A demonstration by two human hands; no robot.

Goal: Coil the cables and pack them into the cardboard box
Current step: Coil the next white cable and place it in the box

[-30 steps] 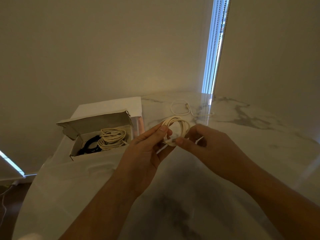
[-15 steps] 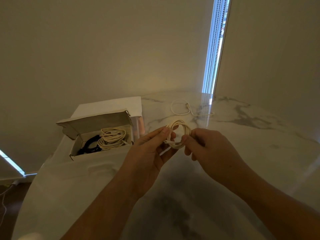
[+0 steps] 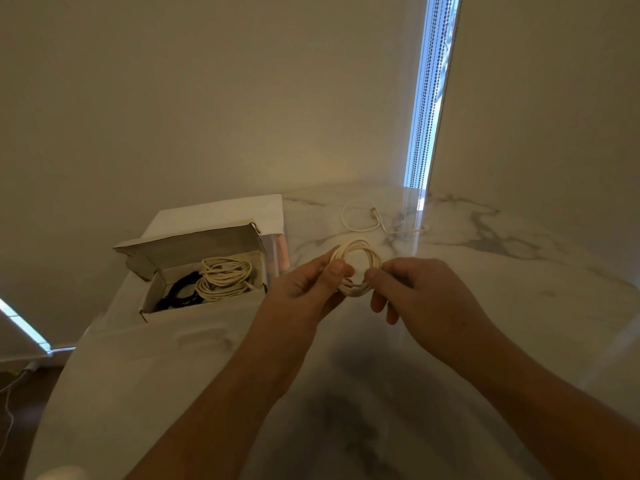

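Head view, step in hand: the coiling of one cream cable looks all but finished; the person holds the small coil [image 3: 356,268] up above the tabletop [image 3: 519,306], just right of frame centre.
Left hand: the left hand [image 3: 308,289] pinches the coil's left side between thumb and fingers.
Right hand: the right hand [image 3: 426,296] pinches the coil's right side, lower fingers loosely curled beneath.
Cardboard box: the cardboard box [image 3: 152,299] sits open at centre left, lid flap up; inside lie a cream bundle [image 3: 225,278] and a black cable [image 3: 180,294].
Loose cable: one white cable [image 3: 360,216] lies uncoiled on the tabletop, above the hands in the frame.
Next move, a judgement: tucking the free end so the loops hold, then carrying the coil left into the box beside the cream bundle, without letting it spring open.
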